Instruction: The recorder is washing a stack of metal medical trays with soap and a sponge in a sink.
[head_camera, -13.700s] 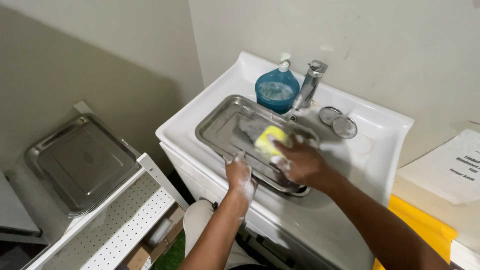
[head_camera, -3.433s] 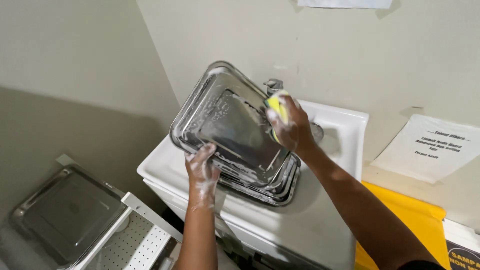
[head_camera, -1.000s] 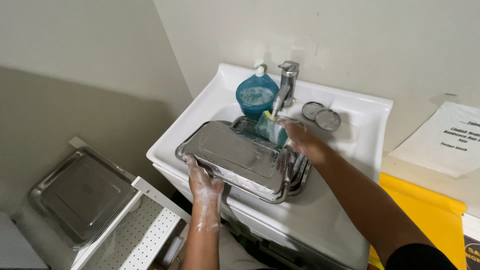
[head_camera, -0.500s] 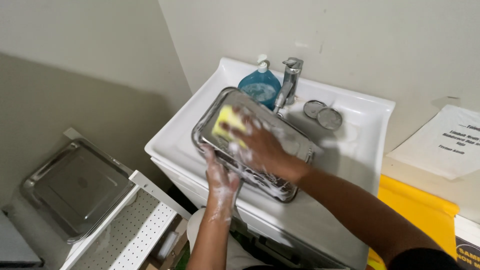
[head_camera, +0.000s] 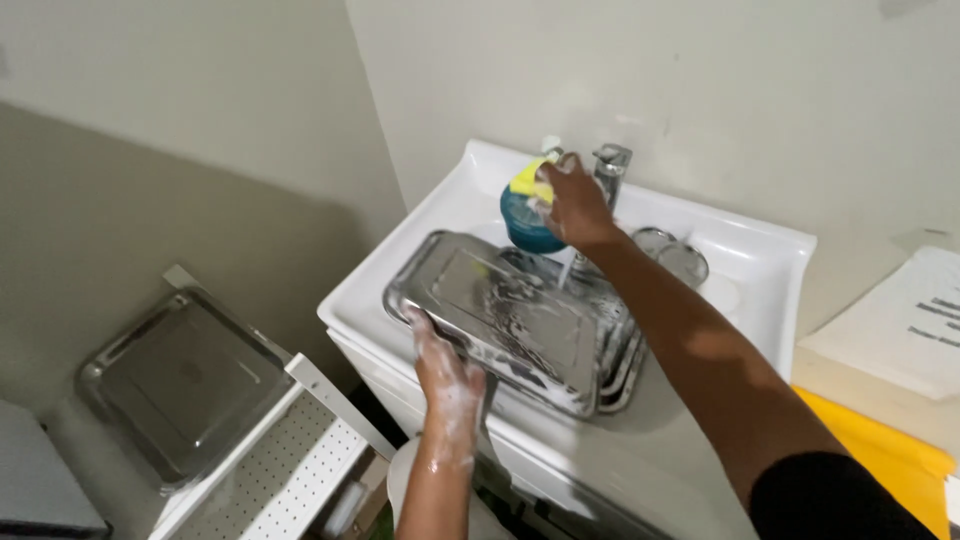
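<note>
Seen from the head camera, the left hand (head_camera: 447, 372), coated in white suds, grips the near edge of a soapy steel tray (head_camera: 500, 318), its fingers (head_camera: 428, 340) curled shut over the rim. That tray lies upside down, slightly tilted, on top of further steel trays (head_camera: 622, 352) stacked in the white sink (head_camera: 745, 235), their rims showing at its right side.

The right hand (head_camera: 572, 198) reaches across the trays to the back of the sink, fingers closed around a yellow sponge (head_camera: 527, 181), held at the top of a blue soap dispenser bottle (head_camera: 524, 222). Whether the hand presses the pump cannot be told. Just right of that hand stands the chrome tap (head_camera: 611, 166), and a thin stream of water (head_camera: 565, 270) falls toward the trays. Two round metal lids (head_camera: 672, 254) rest on the sink ledge right of the tap.

Lower left, well apart from the sink, another steel tray (head_camera: 185, 375) lies flat beside a white perforated shelf (head_camera: 285, 460). At right, a printed paper sheet (head_camera: 915, 325) sits above a yellow surface (head_camera: 880, 455).
</note>
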